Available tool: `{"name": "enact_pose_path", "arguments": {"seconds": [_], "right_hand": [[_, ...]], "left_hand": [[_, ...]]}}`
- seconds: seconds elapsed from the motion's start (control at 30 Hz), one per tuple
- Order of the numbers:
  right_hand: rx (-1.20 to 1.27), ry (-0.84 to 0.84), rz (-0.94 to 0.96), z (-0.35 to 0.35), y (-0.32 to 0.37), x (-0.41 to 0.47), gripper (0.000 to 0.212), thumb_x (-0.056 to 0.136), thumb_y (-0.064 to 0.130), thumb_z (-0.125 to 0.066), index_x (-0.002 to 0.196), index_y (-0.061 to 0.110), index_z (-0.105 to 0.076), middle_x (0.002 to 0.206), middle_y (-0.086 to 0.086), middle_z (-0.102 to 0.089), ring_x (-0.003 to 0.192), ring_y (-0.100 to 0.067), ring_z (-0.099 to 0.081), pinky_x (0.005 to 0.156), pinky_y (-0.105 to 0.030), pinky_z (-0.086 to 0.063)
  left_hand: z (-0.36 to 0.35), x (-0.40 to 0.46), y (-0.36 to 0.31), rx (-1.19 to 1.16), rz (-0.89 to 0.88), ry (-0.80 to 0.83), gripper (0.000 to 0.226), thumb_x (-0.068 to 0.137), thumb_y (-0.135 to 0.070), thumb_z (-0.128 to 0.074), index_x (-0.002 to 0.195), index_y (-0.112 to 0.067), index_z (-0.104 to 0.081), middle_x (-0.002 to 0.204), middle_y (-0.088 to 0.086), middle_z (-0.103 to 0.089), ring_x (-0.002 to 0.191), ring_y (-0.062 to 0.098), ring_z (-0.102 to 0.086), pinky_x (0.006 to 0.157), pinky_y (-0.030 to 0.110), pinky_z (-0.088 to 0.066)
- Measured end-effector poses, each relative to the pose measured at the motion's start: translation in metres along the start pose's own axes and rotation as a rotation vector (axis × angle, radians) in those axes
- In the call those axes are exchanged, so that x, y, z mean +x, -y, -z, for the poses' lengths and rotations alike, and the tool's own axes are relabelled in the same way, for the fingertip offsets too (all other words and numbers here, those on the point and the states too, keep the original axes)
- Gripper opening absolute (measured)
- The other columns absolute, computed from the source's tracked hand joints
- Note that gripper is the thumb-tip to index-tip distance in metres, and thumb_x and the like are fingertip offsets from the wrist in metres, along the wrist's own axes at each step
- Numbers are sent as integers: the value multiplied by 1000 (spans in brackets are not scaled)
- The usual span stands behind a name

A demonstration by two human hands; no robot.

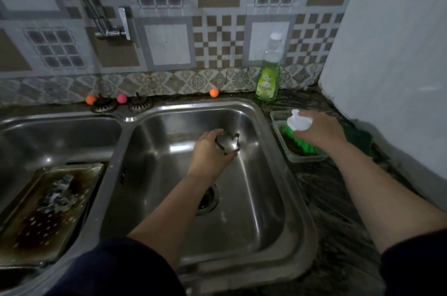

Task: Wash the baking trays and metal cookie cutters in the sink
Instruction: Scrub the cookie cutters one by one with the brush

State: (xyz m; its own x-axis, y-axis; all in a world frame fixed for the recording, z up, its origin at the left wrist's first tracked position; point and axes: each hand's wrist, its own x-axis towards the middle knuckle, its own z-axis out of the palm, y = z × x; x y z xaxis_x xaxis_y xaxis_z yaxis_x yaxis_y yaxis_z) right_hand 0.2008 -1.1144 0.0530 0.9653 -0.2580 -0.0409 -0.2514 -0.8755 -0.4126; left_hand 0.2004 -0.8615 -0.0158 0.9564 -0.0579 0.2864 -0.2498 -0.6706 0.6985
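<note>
My left hand [208, 153] holds a metal cookie cutter [227, 143] between thumb and fingers, over the right basin of the steel sink [271, 170]. My right hand [319, 130] grips the white handle of a green-bristled scrub brush [298, 124], which sits in a clear plastic tub [278, 124] on the counter to the right of the sink. In the left basin, a stained baking tray [29, 230] leans with several metal cookie cutters [56, 196] lying on it.
A green dish soap bottle [268, 78] stands behind the tub by the wall. The tap [113, 27] is mounted on the tiled wall above the sink divider. Two drain strainers [140, 104] and small coloured balls [214, 92] sit on the back ledge. A dark green cloth [360, 138] lies beside the tub.
</note>
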Motion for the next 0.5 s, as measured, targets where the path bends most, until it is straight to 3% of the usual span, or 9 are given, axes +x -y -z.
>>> {"name": "enact_pose_path", "arguments": {"seconds": [0.13,0.23,0.4,0.5], "right_hand": [[132,-108,120,-5,21,-21,63,80,35,-71,138,29,-49,137,-4,-55,121,-26,-52,89,-31,-42],[197,-107,211,-21,46,-49,65,79,33,-73,138,30,-49,129,-3,-60,109,-21,-57,75,-21,-37],[259,-9,276,-56,70,-73,64,78,32,-70,138,36,-47,123,0,-61,97,-13,-55,72,-21,-38],[272,-9,261,-64,72,-69,64,78,35,-70,138,38,-47,120,1,-62,91,-10,-53,71,-21,-37]], "left_hand": [[-4,0,2,37,42,40,58,68,-27,-84,119,-9,-62,111,9,-63,101,23,-59,85,22,-40],[-8,-2,5,71,73,71,53,66,-35,-83,112,-15,-65,107,4,-63,92,20,-60,85,26,-46],[-11,-7,-2,105,48,115,29,65,-28,-79,86,-21,-61,93,1,-61,84,17,-57,67,20,-34],[-9,-11,1,79,64,92,31,64,-24,-79,90,-19,-65,94,2,-61,79,13,-53,63,18,-32]]}}
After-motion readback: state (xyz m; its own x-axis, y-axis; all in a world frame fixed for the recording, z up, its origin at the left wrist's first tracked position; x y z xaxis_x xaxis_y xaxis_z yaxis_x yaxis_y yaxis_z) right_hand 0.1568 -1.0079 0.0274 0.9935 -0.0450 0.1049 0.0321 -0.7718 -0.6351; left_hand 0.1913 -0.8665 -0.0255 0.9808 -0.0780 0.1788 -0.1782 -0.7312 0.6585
